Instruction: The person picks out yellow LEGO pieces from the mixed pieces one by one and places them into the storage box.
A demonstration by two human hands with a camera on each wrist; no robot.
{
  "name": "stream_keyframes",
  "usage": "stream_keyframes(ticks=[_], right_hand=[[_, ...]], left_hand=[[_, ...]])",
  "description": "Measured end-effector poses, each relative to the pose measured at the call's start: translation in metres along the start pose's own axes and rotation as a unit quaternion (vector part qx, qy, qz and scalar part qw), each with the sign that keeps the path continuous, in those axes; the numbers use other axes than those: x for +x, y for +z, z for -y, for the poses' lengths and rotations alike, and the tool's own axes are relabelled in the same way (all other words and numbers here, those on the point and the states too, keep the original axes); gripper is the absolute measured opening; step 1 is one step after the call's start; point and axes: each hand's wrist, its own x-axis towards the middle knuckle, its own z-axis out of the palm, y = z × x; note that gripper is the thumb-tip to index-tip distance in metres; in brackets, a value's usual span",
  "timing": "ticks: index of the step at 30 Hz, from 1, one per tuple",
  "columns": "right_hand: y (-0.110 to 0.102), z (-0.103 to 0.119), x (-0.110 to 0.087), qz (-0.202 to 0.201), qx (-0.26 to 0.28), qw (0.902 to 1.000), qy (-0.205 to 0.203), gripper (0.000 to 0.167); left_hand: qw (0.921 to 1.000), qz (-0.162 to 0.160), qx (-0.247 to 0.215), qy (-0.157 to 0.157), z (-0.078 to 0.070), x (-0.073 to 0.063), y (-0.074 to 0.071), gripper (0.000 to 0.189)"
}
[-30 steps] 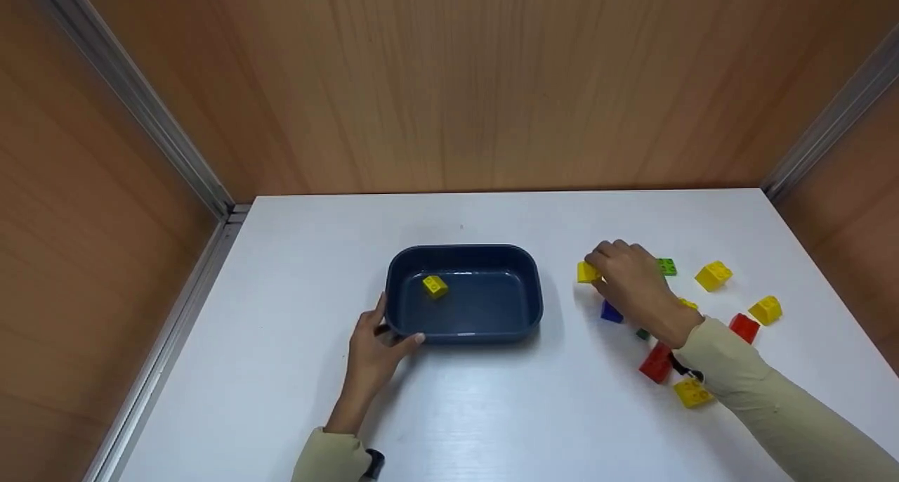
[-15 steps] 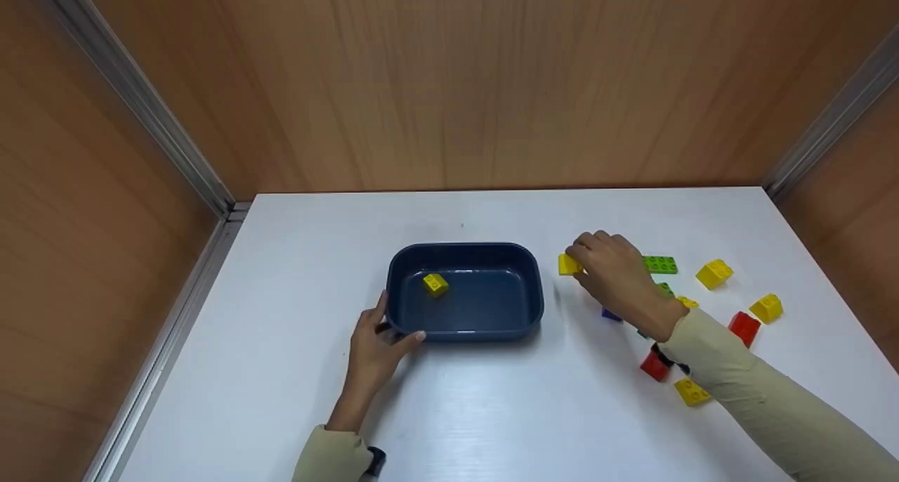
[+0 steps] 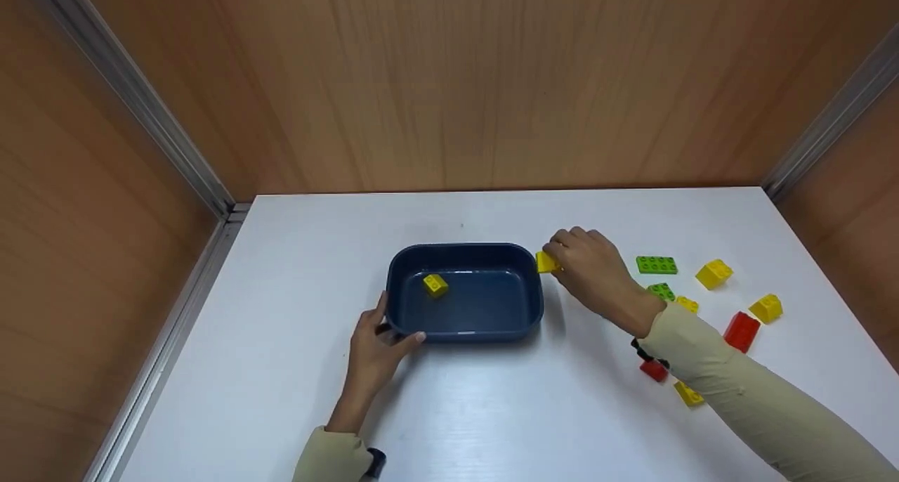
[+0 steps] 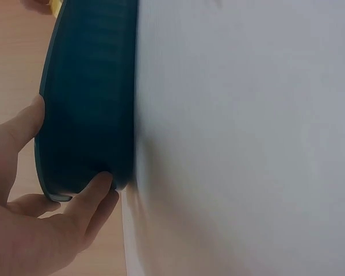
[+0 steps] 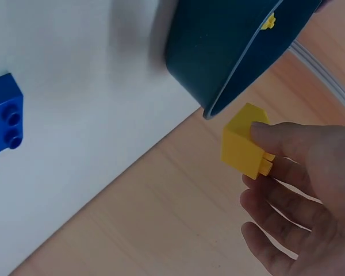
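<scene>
A dark blue rectangular tray point(image 3: 484, 336) stands on the white table with one yellow toy brick point(image 3: 435, 285) in its left part. My left hand point(image 3: 372, 355) rests against the tray's near left corner, thumb along the front wall and fingers at the left side. In the left wrist view, spread fingertips point(image 4: 106, 179) touch the tray's outer wall. My right hand point(image 3: 593, 271) pinches another yellow toy brick point(image 5: 244, 141) between thumb and fingers, at the tray's right rim. In the right wrist view this brick has a sloped face and its studs point toward the hand.
To the right lie several toy bricks: a flat green one point(image 3: 657, 265), another green one point(image 3: 661, 291), red ones point(image 3: 742, 331), and yellow ones point(image 3: 714, 275). A blue brick point(image 5: 4, 115) shows in the right wrist view. Wooden panels point(image 3: 491, 81) wall the table.
My right hand has carried the yellow toy brick leftward from the scattered bricks to the tray's right rim. My left hand and the tray have stayed in place.
</scene>
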Motion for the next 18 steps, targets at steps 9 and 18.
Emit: stream_keyframes(ticks=[9, 18], right_hand=[[0.003, 0.014, 0.011, -0.008, -0.017, 0.9996, -0.021, 0.028], [0.007, 0.027, 0.022, 0.017, -0.011, 0.9994, -0.027, 0.027]], left_hand=[[0.9999, -0.002, 0.011, 0.002, -0.001, 0.000, 0.000, 0.097], [0.9999, -0.005, 0.015, 0.005, -0.001, -0.002, 0.000, 0.097]])
